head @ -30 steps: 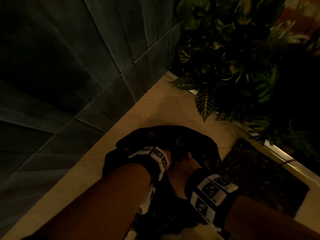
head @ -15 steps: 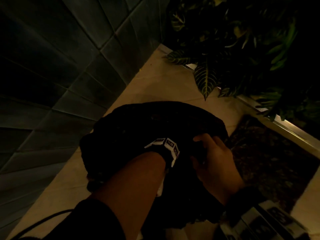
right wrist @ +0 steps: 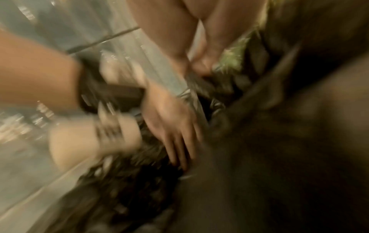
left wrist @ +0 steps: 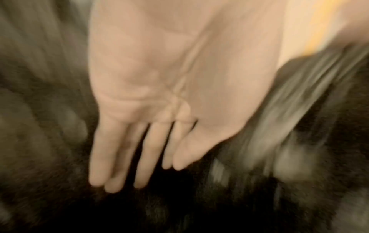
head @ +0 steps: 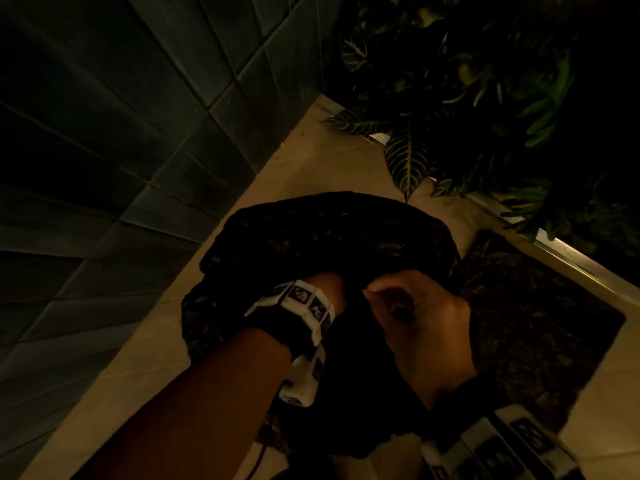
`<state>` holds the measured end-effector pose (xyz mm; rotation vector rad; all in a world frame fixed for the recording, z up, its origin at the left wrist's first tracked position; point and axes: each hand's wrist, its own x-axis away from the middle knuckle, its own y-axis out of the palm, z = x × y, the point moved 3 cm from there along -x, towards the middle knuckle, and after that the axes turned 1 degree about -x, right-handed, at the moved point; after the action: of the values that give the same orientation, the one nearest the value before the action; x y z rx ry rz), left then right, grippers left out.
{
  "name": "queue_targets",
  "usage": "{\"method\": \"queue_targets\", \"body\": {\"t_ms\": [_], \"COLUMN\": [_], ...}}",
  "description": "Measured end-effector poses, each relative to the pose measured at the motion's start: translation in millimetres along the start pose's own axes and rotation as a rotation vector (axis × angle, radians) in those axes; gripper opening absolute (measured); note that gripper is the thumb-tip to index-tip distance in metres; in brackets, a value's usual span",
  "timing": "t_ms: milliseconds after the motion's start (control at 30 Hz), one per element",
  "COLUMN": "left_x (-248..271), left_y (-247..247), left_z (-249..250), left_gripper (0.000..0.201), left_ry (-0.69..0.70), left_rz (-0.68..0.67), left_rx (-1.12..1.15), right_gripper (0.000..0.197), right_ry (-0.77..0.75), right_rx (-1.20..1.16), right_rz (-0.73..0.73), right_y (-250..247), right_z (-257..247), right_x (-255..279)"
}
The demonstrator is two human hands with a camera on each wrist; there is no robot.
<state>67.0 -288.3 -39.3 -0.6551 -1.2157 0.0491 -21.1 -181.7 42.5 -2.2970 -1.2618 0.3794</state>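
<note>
A dark patterned cloth (head: 329, 237) lies bunched on a beige surface (head: 311, 161), its opening towards me. My left hand (head: 329, 289) reaches into that opening, so the head view hides its fingers. In the left wrist view the left hand (left wrist: 135, 173) is flat with straight fingers, dark cloth (left wrist: 299, 157) all around it. My right hand (head: 408, 313) is curled and grips the cloth's near edge just right of the left wrist. The blurred right wrist view shows the right hand (right wrist: 201, 67) pinching the cloth's edge (right wrist: 229, 63) and the left hand (right wrist: 175, 141) sliding inside.
A dark tiled wall (head: 121, 133) runs along the left. Leafy plants (head: 450, 98) overhang the far right, behind a lit metal rail (head: 571, 258). A flat dark patterned piece (head: 536, 323) lies to the right of the cloth.
The cloth has spread wider. My right hand has come from low in front to grip the cloth's edge. The left hand has gone further inside.
</note>
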Motion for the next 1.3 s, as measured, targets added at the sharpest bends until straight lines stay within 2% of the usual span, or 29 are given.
{"method": "queue_targets", "body": {"t_ms": [67, 100, 167, 233, 267, 300, 333, 367, 433, 467, 500, 567, 600, 667, 700, 833, 900, 967, 1000, 1033, 1100, 1133, 1167, 1233, 1300], "left_x": [12.3, 23.1, 36.1, 51.2, 57.6, 60.8, 62.0, 59.6, 47.5, 40.6, 33.5, 27.4, 26.1, 23.0, 22.9, 8.2, 1.8, 1.0, 4.2, 6.5, 15.5, 20.7, 26.7, 36.9, 45.3], "left_y": [-15.7, -26.1, -35.7, -43.7, -47.2, -50.1, -52.1, -53.1, -49.5, -46.0, -42.6, -42.9, -44.8, -44.6, -44.7, -29.2, -20.9, -16.4, -16.4, -15.6, -11.9, -11.1, -11.9, -17.4, -23.9], "left_z": [-16.9, -28.9, -52.9, -73.5, -83.0, -92.5, -102.0, -110.4, -122.9, -127.4, -131.0, -128.4, -127.0, -130.5, -134.3, -163.8, -175.2, -171.3, -165.4, -161.3, -159.8, -160.4, -159.9, -160.6, -158.3], "left_gripper": [0.036, 0.037, 0.037, 0.034, 0.032, 0.034, 0.041, 0.05, 0.06, 0.061, 0.059, 0.033, 0.025, 0.031, 0.034, 0.026, 0.026, 0.031, 0.028, 0.033, 0.056, 0.052, 0.038, 0.017, 0.017], "left_ry": [-0.012, -0.021, -0.026, -0.021, -0.036, -0.055, -0.08, -0.102, -0.097, -0.047, -0.002, 0.035, 0.049, 0.04, 0.02, -0.054, -0.131, -0.168, -0.165, -0.166, -0.249, -0.245, -0.192, -0.126, -0.06], "left_rz": [0.08, 0.146, 0.218, 0.384, 0.506, 0.613, 0.659, 0.657, 0.532, 0.487, 0.467, 0.431, 0.428, 0.415, 0.418, 0.406, 0.445, 0.399, 0.351, 0.283, 0.157, 0.168, 0.225, 0.362, 0.461], "left_rx": [0.089, 0.139, 0.26, 0.388, 0.434, 0.458, 0.462, 0.487, 0.529, 0.567, 0.625, 0.725, 0.771, 0.818, 0.833, 0.819, 0.718, 0.701, 0.725, 0.785, 1.159, 1.299, 1.365, 1.236, 1.104], "right_gripper": [0.012, 0.01, 0.008, 0.015, 0.018, 0.019, 0.021, 0.02, 0.015, 0.023, 0.035, 0.052, 0.049, 0.035, 0.031, 0.025, 0.023, 0.023, 0.022, 0.022, 0.025, 0.031, 0.038, 0.048, 0.026], "right_ry": [-0.113, -0.183, -0.218, -0.087, -0.008, 0.048, 0.077, 0.09, 0.08, 0.098, 0.162, 0.345, 0.374, 0.368, 0.361, 0.388, 0.432, 0.47, 0.49, 0.523, 0.611, 0.658, 0.679, 0.587, 0.494], "right_rx": [0.003, 0.026, 0.043, 0.109, 0.116, 0.045, -0.062, -0.131, -0.032, 0.104, 0.236, 0.374, 0.404, 0.447, 0.461, 0.444, 0.475, 0.516, 0.49, 0.402, 0.113, -0.049, -0.173, -0.15, -0.04], "right_rz": [0.017, -0.045, -0.349, -0.739, -0.866, -0.897, -0.817, -0.629, -0.176, -0.047, -0.034, -0.242, -0.35, -0.462, -0.437, -0.203, -0.269, -0.404, -0.394, -0.358, -0.256, -0.221, -0.203, -0.258, -0.233], "right_y": [9.6, 18.0, 39.8, 55.4, 58.0, 54.4, 46.5, 33.8, 3.9, -7.3, -12.4, -8.3, -2.6, 5.9, 5.8, -7.0, -3.9, 1.5, 2.1, 2.2, 0.1, -1.2, -3.3, -9.9, -17.3], "right_z": [-14.4, -21.5, -29.0, -27.9, -23.4, -22.6, -25.1, -26.7, -19.1, -10.8, 0.0, 26.2, 37.4, 47.1, 49.6, 57.0, 66.8, 72.4, 72.0, 76.2, 78.8, 76.5, 74.2, 66.7, 57.6], "right_x": [4.6, 5.9, 13.6, 22.6, 27.6, 28.7, 25.8, 18.1, -2.6, -14.0, -24.3, -42.5, -48.0, -54.4, -57.4, -64.5, -61.1, -54.2, -52.4, -52.0, -49.9, -47.4, -44.6, -39.8, -37.7]}}
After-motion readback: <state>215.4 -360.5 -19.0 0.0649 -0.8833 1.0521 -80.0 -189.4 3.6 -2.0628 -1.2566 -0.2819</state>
